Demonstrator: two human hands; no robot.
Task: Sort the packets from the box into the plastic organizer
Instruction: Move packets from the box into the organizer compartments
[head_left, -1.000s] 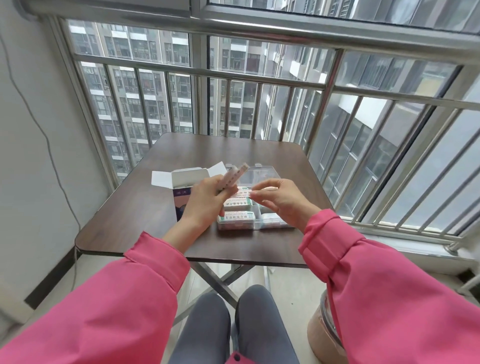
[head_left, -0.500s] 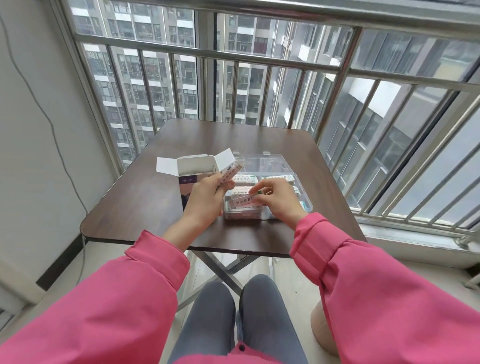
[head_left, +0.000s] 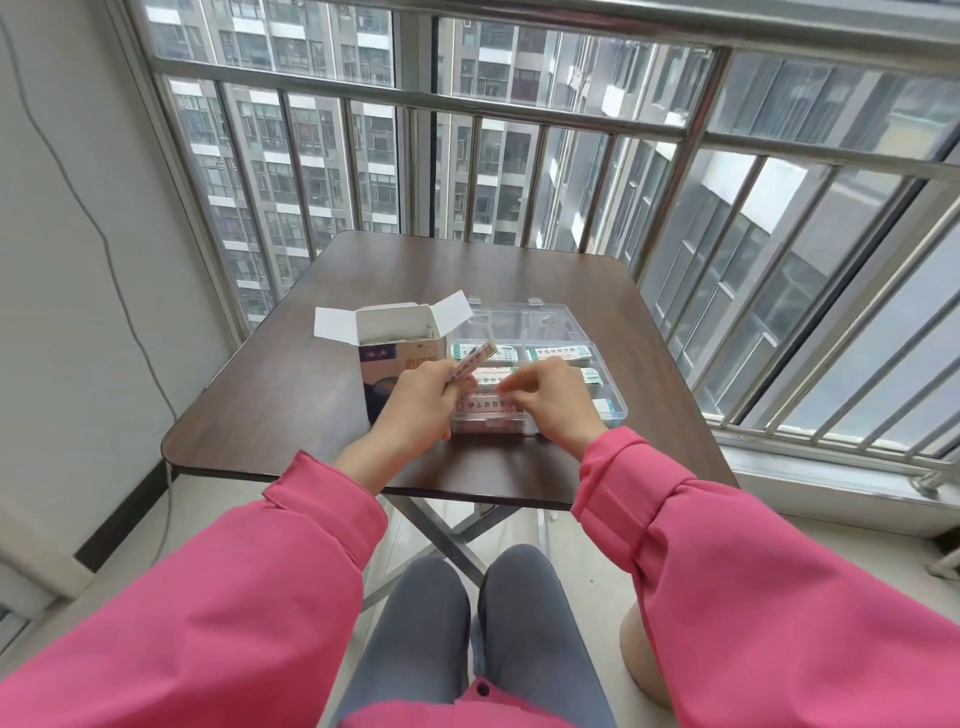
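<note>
An open cardboard box (head_left: 387, 332) with white flaps stands on the brown table (head_left: 311, 395). Right beside it lies a clear plastic organizer (head_left: 613, 410) with its lid folded back; several green and red labelled packets fill its compartments. My left hand (head_left: 415, 405) grips a small stack of packets (head_left: 109, 364) tilted above the organizer's left edge. My right hand (head_left: 550, 405) pinches a red labelled packet (head_left: 483, 408) down at the near left compartment. The fingertips of my right hand are partly hidden by the packet.
The table stands against a metal window railing (head_left: 519, 104) at the back and right. A white wall (head_left: 62, 260) with a hanging cable runs along the left. A round beige bin (head_left: 636, 649) sits on the floor by my right knee.
My right hand took one packet from the stack in my left hand and lowered it to the near left compartment. My left hand sank closer to the organizer. The camera tilted down.
</note>
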